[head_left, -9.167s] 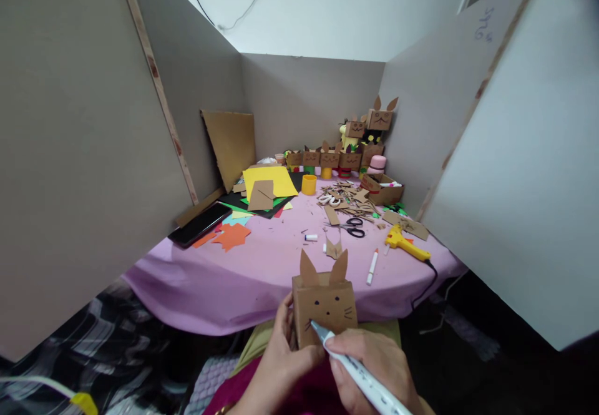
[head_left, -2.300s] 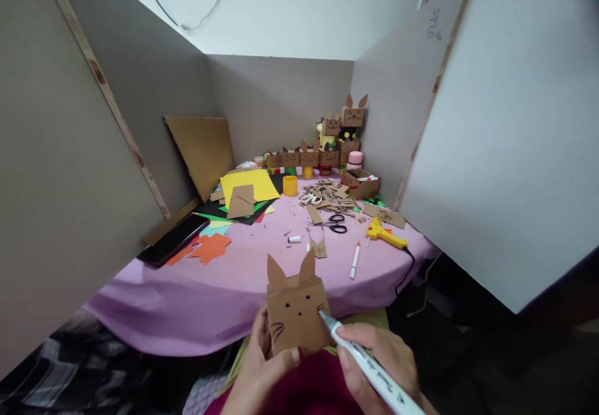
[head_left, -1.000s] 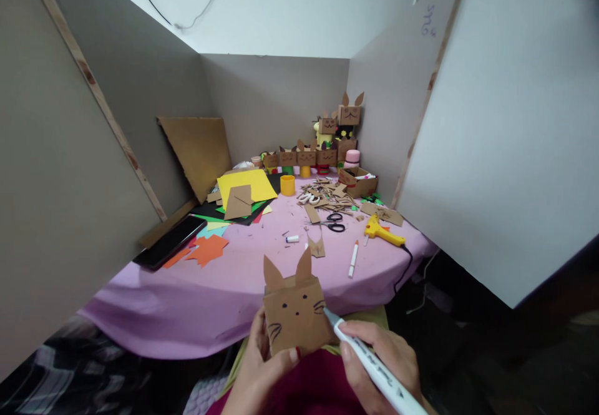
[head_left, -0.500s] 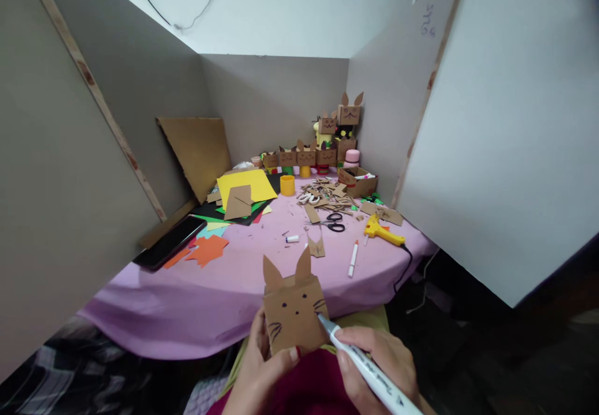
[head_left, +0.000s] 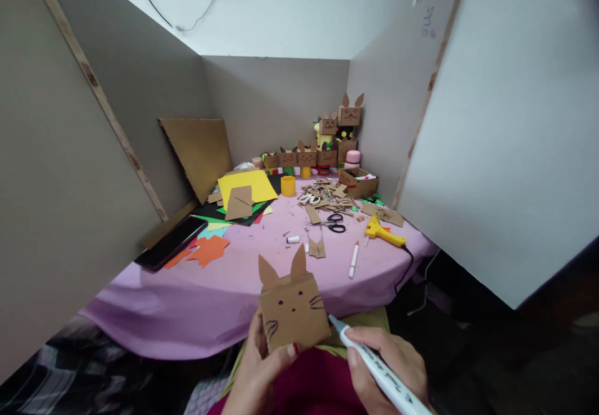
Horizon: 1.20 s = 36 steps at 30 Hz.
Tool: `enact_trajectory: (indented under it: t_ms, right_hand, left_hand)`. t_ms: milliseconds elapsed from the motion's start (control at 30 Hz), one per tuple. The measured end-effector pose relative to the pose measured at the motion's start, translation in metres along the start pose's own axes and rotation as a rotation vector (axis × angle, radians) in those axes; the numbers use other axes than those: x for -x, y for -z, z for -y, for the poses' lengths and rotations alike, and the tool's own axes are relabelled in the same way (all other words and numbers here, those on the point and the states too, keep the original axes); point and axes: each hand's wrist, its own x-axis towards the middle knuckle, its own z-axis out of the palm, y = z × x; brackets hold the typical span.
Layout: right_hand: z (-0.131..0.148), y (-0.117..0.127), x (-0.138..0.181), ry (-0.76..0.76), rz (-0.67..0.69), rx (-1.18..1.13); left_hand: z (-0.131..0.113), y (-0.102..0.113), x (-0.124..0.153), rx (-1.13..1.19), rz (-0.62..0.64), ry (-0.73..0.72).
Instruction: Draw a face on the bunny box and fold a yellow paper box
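A square cardboard animal head (head_left: 297,318) with two pointed ears is held in my left hand (head_left: 264,359), thumb along its lower front edge. Its face bears two drawn eyes, a dot for a nose and dark whisker lines on both sides. My right hand (head_left: 390,365) grips a white marker (head_left: 374,365), its dark tip uncapped and just off the right edge of the cardboard. Beyond the head, a cardboard offcut (head_left: 317,248) and a marker cap (head_left: 292,239) lie on the pink tablecloth (head_left: 262,253).
Black scissors (head_left: 336,221), a red-tipped white marker (head_left: 354,260) and a yellow glue gun (head_left: 384,233) lie to the right. Cardboard scraps (head_left: 327,193) are heaped further back. On the left are a phone (head_left: 172,243) and coloured paper (head_left: 248,184). Finished cardboard animals (head_left: 306,156) line the back.
The marker tip has come away from the cardboard face, my right hand shifting right. The cardboard head has moved slightly left and tilted, and the right-side whiskers show in full.
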Motion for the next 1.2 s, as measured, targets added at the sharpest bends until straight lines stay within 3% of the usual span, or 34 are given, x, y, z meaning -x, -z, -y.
enact_trajectory:
  t_ms: [367, 700, 900, 1200]
  right_hand:
    - [0.001, -0.001, 0.001, 0.031, -0.011, -0.057]
    - [0.008, -0.02, -0.014, 0.226, 0.216, -0.327]
    - [0.021, -0.026, -0.024, 0.226, 0.129, -0.328]
    - [0.013, -0.021, -0.023, 0.26, 0.239, -0.317]
  left_hand:
    - [0.01, 0.008, -0.003, 0.079, 0.031, 0.003]
    - [0.006, 0.002, -0.002, 0.018, 0.073, 0.009]
    - [0.001, 0.0, -0.001, -0.041, 0.087, 0.012]
    - [-0.003, -0.001, 0.001, -0.049, 0.115, 0.028]
